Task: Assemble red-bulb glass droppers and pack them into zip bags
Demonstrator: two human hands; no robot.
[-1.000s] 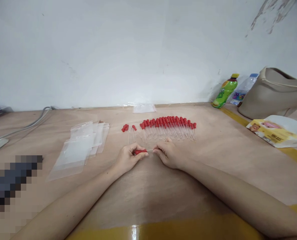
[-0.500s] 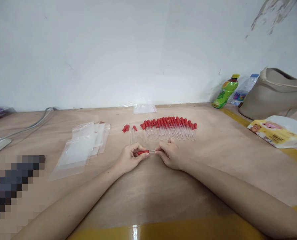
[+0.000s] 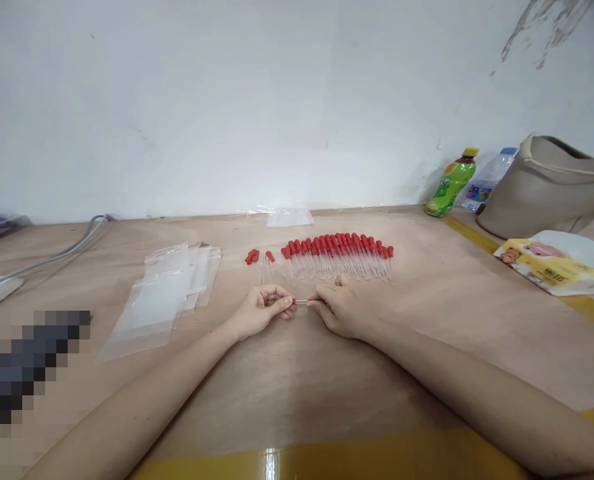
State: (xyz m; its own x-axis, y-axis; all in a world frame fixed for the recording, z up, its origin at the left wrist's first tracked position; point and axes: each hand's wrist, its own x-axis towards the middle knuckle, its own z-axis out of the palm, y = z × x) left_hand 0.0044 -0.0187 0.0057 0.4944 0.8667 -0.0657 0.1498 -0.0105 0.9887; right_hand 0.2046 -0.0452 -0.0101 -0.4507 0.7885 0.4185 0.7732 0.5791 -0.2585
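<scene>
Between my hands is a glass dropper tube (image 3: 301, 302) lying crosswise, with a red rubber bulb (image 3: 293, 302) on its left end. My left hand (image 3: 264, 311) is closed around the bulb, hiding most of it. The thumb and fingertips of my right hand (image 3: 339, 309) pinch the clear tube. Just beyond them lies a row of droppers (image 3: 339, 245) with red bulbs pointing to the wall and clear tubes toward me. To its left are a few loose red bulbs (image 3: 251, 256) and some bare glass tubes (image 3: 263, 272).
Clear zip bags (image 3: 149, 307) overlap on the left, and another bag (image 3: 290, 217) lies by the wall. A grey cable (image 3: 71, 248) crosses the far left. Right of the droppers stand a green bottle (image 3: 451, 183), a clear bottle (image 3: 487, 180), a beige bag (image 3: 537, 190) and a tissue pack (image 3: 551, 267).
My left fingers have shifted on the red bulb, so the thumb covers more of it and only its end shows. Both hands are slightly farther left; the droppers on the table have not moved.
</scene>
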